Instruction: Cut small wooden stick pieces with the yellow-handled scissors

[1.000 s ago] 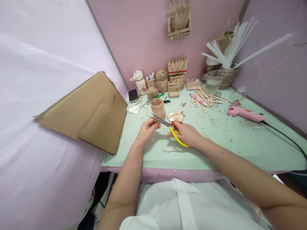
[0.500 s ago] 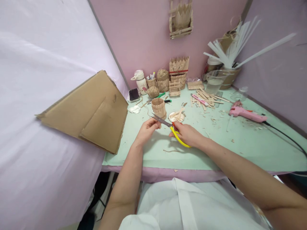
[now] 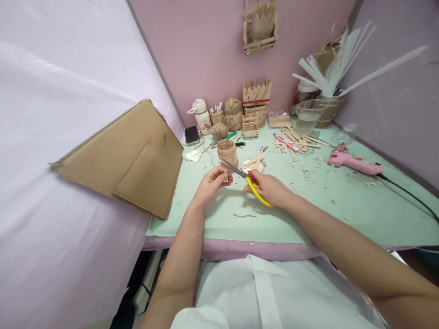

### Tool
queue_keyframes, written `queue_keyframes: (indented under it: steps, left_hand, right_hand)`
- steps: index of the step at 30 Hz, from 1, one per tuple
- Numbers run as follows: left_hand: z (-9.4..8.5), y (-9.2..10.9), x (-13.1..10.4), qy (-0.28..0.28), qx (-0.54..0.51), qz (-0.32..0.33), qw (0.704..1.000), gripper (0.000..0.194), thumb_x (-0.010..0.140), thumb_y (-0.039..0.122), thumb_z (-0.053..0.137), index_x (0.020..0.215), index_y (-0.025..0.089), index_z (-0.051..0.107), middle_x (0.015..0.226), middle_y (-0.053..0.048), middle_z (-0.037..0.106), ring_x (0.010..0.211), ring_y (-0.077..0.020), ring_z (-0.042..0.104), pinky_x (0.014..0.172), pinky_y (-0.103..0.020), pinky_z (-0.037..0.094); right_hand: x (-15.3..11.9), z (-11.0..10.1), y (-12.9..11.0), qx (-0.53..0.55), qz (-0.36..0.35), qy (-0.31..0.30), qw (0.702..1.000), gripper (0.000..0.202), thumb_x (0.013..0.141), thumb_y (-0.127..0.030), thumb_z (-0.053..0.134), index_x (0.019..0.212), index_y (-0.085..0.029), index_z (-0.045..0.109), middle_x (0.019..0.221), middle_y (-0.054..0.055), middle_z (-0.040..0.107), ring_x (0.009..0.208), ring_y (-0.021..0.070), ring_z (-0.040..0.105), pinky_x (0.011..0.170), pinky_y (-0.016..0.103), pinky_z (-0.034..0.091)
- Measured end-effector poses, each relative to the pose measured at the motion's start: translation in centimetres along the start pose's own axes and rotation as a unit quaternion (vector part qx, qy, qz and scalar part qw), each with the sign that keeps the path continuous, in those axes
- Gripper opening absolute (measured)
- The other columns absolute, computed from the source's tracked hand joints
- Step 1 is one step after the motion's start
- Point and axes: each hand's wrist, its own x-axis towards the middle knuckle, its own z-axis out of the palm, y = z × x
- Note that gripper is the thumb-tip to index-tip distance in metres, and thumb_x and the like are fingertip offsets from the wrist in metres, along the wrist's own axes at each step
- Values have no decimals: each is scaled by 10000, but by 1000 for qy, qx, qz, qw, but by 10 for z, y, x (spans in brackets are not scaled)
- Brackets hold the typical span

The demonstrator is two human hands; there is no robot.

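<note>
My right hand (image 3: 266, 186) is closed around the yellow handles of a pair of scissors (image 3: 256, 192). Their grey blades point up and left, just over the fingertips of my left hand (image 3: 213, 183). Those left fingers are pinched together on something small and pale that I cannot make out. Right behind the blades stands a small round pot made of wooden stick pieces (image 3: 227, 151). A round white lid-like dish (image 3: 247, 165) with several wooden pieces lies to its right. Nearer to me, a short piece of twine (image 3: 244, 215) rests on the green tabletop.
A folded cardboard sheet (image 3: 116, 155) leans at left. A pink glue gun (image 3: 356, 162) with its cord and a pile of craft sticks (image 3: 298, 140) lie at right. Along the back stand a white bottle (image 3: 202, 118), twine balls (image 3: 219, 130) and a plastic cup (image 3: 308, 119) of liquid.
The scissors have shifted slightly up and right, with the blades now a little above my left fingertips. My left fingers have turned slightly. The objects on the table stay where they were.
</note>
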Motion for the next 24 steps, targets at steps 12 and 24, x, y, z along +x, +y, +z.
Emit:
queue_keyframes:
  steps: [12, 24]
  left_hand:
    - [1, -4, 1, 35, 35, -5, 999, 176, 779, 310, 576, 874, 164, 600, 773, -14, 608, 678, -100, 572, 699, -276, 495]
    - [1, -1, 0, 36, 59, 0, 998, 194, 771, 327, 569, 853, 155, 599, 775, -26, 616, 688, -111, 572, 717, -291, 492]
  right_hand:
    - [-4, -4, -8, -84, -1, 13, 996, 400, 822, -574, 429, 990, -212, 459, 937, 77, 655, 769, 236, 612, 524, 274, 286]
    - [-6, -7, -11, -100, 1, -4, 995, 421, 833, -591, 404, 988, -204, 463, 884, 91, 666, 753, 249, 622, 533, 280, 302]
